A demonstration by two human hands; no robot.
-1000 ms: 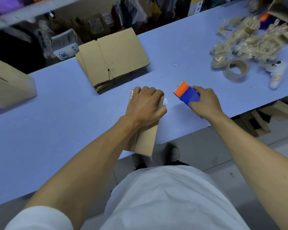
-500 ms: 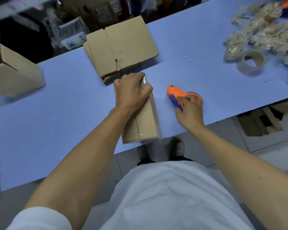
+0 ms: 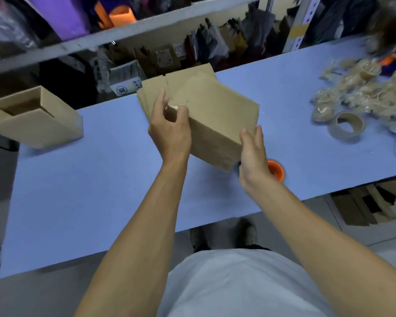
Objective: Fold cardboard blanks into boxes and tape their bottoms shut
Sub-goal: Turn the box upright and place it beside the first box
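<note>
1. I see the folded box [image 3: 215, 124] lifted off the blue table [image 3: 101, 179], tilted, held between both hands over the table's middle.
2. L hand [image 3: 169, 131] grips the box's left end, thumb and fingers curled round the corner where a bit of clear tape shines.
3. R hand [image 3: 253, 152] lies flat vs. the box's near-right corner, fingers straight, pressing, not curled.
4. Stack of flat blanks [image 3: 156, 88] sits behind the box at the far edge, mostly hidden by it.
5. Far left: an open-topped finished box [image 3: 39, 120] on the table; inside looks dark, can't tell if anything's in it.
6. Orange tape dispenser [image 3: 276, 171] lies on the table just beside the R wrist, untouched.
7. Right side: a tape roll [image 3: 346, 128] standing near a heap of crumpled used tape [image 3: 361, 94].
8. Vs. half a sec ago: box was lying on the table under the L hand, R hand was on the dispenser. Now dispenser's let go and the box is up in both hands; view has tipped up twd. the shelves [image 3: 124, 30].
</note>
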